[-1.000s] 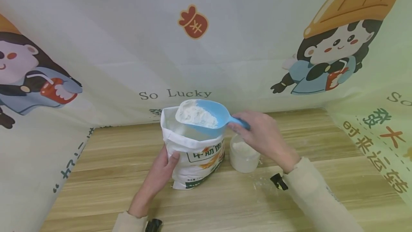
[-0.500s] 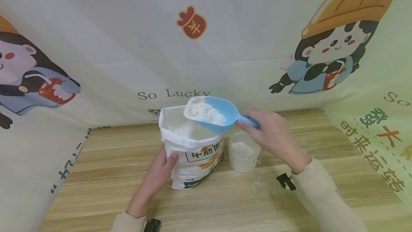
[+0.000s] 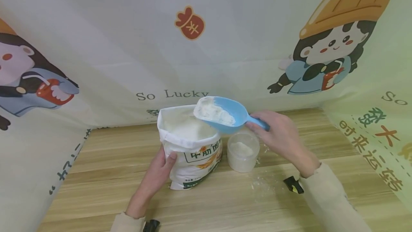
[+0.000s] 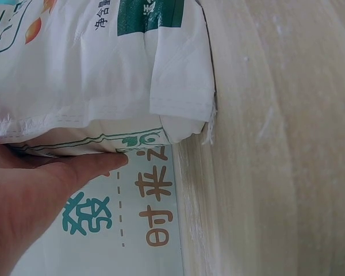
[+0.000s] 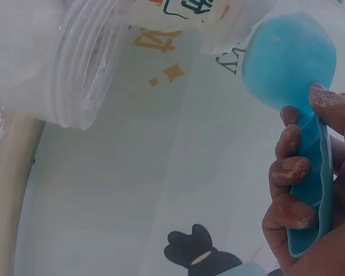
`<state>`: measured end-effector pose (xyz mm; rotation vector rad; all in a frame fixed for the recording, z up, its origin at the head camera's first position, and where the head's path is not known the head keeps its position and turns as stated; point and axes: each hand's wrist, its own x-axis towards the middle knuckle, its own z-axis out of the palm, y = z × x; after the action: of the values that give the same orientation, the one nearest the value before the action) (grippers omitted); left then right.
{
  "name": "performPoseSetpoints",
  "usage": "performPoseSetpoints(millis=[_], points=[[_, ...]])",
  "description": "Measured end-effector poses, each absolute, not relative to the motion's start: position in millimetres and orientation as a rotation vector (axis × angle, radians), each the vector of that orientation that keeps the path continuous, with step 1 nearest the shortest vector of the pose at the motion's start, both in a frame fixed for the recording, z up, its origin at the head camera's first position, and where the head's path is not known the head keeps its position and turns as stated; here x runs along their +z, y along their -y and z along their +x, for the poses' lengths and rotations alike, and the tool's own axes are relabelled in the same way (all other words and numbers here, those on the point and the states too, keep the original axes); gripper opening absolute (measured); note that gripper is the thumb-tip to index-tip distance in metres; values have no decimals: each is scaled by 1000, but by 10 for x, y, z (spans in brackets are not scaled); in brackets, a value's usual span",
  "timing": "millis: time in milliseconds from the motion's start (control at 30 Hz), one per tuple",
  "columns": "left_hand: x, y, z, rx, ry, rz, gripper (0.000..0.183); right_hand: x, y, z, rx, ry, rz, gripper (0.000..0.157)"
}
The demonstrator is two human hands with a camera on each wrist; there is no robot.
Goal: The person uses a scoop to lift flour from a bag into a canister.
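In the head view, a white flour bag [image 3: 199, 169] stands on the table with its top folded open. My left hand [image 3: 156, 173] holds its left side, thumb in front; the other fingers are mostly hidden behind. The left wrist view shows that hand [image 4: 23, 201] against the bag's side [image 4: 75, 75]. My right hand [image 3: 284, 137] grips the handle of a blue scoop [image 3: 236, 112] heaped with white flour [image 3: 212, 112]. The scoop is over the bag's right rim, partly above a clear tub [image 3: 243, 162] containing flour. In the right wrist view, fingers curl round the ridged handle [image 5: 307, 195].
Spilled flour [image 3: 259, 185] dusts the wooden table [image 3: 219, 210] in front of the tub. The tub stands close to the bag's right side. A printed cloth [image 3: 238, 53] with cartoon figures hangs behind and along both sides.
My right hand has carried the loaded scoop rightward, from above the bag's mouth toward the tub. More of the tub now shows. My left hand keeps its hold on the bag.
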<state>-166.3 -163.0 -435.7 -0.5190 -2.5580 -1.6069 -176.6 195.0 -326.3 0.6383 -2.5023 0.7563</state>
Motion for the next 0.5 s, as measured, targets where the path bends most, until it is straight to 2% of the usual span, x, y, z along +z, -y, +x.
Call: performPoseSetpoints(millis=[500], points=[[-4334,1618,-1656,-1609,2551,-526,60,-3342,-2248,-1669,754,2483,564,23]])
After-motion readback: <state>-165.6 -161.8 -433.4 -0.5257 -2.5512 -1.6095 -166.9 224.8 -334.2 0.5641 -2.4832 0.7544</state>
